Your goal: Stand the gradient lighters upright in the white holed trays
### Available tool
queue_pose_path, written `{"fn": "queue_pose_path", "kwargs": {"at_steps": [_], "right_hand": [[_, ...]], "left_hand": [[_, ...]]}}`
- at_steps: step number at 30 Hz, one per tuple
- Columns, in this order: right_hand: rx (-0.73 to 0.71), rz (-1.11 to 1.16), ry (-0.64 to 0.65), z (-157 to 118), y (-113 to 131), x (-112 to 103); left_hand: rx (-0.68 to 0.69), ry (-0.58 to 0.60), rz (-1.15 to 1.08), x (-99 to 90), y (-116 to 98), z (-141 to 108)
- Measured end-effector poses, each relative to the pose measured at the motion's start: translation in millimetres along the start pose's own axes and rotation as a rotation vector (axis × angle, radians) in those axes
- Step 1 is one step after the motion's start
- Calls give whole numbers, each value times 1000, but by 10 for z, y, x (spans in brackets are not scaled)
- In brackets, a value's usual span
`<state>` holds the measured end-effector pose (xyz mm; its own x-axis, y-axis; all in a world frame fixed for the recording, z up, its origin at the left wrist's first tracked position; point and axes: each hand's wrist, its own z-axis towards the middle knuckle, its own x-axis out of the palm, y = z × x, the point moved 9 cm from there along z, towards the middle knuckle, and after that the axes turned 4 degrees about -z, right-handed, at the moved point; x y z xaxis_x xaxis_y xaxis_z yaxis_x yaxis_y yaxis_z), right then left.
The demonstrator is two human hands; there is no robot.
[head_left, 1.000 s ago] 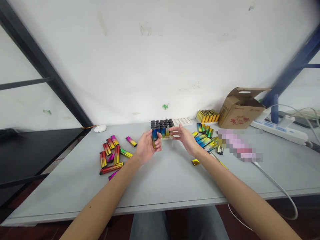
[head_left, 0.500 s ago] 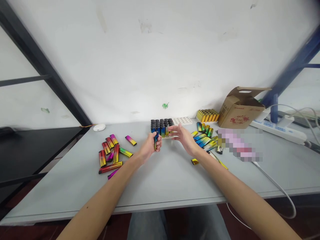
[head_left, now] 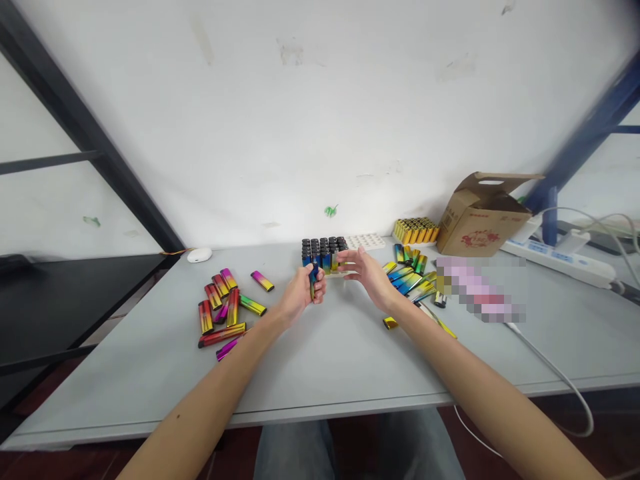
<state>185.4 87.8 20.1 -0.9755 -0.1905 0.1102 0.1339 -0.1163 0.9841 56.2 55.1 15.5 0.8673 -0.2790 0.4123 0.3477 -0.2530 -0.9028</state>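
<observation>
My left hand [head_left: 301, 291] is closed around a blue lighter [head_left: 313, 280] with a dark top, held upright in front of the rack. Fingers apart, my right hand [head_left: 364, 272] hovers at the right side of the lighters and holds nothing that I can see. Several black-topped lighters [head_left: 324, 245] stand in rows in a white rack [head_left: 367, 241], whose right part shows bare holes. Loose red, yellow and purple lighters [head_left: 220, 293] lie left of my left hand. Blue, green and yellow shiny pieces [head_left: 407, 280] lie beside my right forearm, which covers part of them.
Yellow cylinders [head_left: 417, 231] fill a tray near an open cardboard box [head_left: 483, 223]. A power strip [head_left: 560, 260] and a blurred pink item [head_left: 477, 290] with a white cable are at right. A white case [head_left: 199, 255] lies back left on the grey table [head_left: 320, 373].
My left hand and the blue lighter have shifted very slightly to the right. My right hand looks almost unmoved.
</observation>
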Motion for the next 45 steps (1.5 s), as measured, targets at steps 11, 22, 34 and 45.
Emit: {"fn": "queue_pose_path", "kwargs": {"at_steps": [11,22,34,45], "right_hand": [[-11,17,-2,3,33,6],[-23,27,-20,7,55,-14],[-61,-70,29,-44,138,27],[-84,-153,223,-143,203,228]], "left_hand": [[-3,6,-3,24,34,-6],[-3,-29,-34,16,32,-8],[58,186,148,136,81,-19],[24,281,230,244,134,-62]]}}
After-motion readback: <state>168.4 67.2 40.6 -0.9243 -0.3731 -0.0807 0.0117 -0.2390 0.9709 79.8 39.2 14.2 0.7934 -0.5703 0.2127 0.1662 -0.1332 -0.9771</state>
